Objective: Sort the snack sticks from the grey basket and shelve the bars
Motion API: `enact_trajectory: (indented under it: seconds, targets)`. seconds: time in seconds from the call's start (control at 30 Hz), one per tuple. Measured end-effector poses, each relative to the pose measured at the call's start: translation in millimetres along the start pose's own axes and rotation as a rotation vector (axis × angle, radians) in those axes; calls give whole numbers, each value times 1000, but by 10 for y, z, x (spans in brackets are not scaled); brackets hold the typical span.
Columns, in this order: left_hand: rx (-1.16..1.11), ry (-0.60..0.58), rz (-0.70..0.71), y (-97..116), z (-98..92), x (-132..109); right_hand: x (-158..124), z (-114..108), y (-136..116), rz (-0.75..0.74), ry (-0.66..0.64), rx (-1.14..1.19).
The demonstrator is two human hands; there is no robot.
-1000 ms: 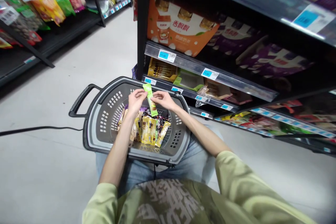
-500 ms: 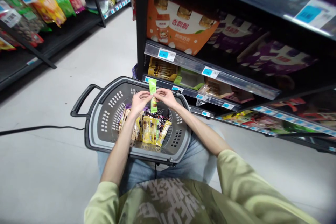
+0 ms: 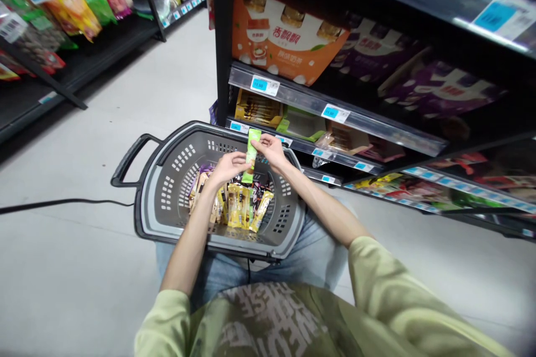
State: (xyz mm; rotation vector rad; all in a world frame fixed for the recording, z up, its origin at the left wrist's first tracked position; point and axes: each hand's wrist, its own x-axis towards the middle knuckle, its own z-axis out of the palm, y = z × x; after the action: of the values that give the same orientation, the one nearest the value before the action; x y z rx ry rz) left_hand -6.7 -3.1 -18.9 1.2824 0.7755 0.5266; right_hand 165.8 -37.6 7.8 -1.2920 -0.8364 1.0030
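Observation:
A narrow green sachet (image 3: 252, 152) stands nearly upright above a grey shopping basket (image 3: 167, 178) that rests on my lap. My right hand (image 3: 272, 150) pinches the sachet near its top. My left hand (image 3: 228, 166) pinches it lower down, on its left side. Below my hands, several yellow, brown and purple sachets (image 3: 237, 206) lie piled in the basket.
A dark shelf unit stands ahead and to the right, with an orange drink box (image 3: 285, 39), purple boxes (image 3: 419, 78) and open cartons (image 3: 301, 125) on the lower shelf close to my hands. Snack racks (image 3: 50, 5) line the far left. A black cable (image 3: 62, 203) crosses the floor.
Both hands turned the green sachet from tilted to nearly upright and carried it a little to the right, toward the lower shelf. The right hand rose to its top end.

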Motion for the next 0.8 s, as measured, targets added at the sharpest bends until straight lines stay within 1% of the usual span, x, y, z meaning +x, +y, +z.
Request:
enact_trajectory:
  seconds: [0.07, 0.13, 0.23, 0.33, 0.4, 0.5, 0.6, 0.73, 0.8]
  targets:
    - [65, -67, -41, -39, 6, 2, 15, -9, -32, 14, 32, 8]
    - [126, -93, -50, -62, 13, 5, 28, -18, -68, 40, 43, 4]
    - [194, -74, -26, -75, 12, 12, 44, -33, -100, 51, 12, -5]
    - [238, -63, -10, -88, 1, 21, 60, -50, -86, -6, 13, -9]
    - [246, -73, -7, -98, -4, 25, 68, -61, -65, -44, 27, -21]
    - [260, -98, 0, -108, -4, 25, 70, -73, -61, -56, 25, -35]
    - [274, -133, 19, -102, -1, 19, 58, -74, -117, -22, 8, -37]
    - [284, -173, 30, -66, 7, -1, 44, -75, -208, 41, 21, 11]
    - [316, -180, 40, -46, 7, -12, 48, -83, -217, 41, 21, 30]
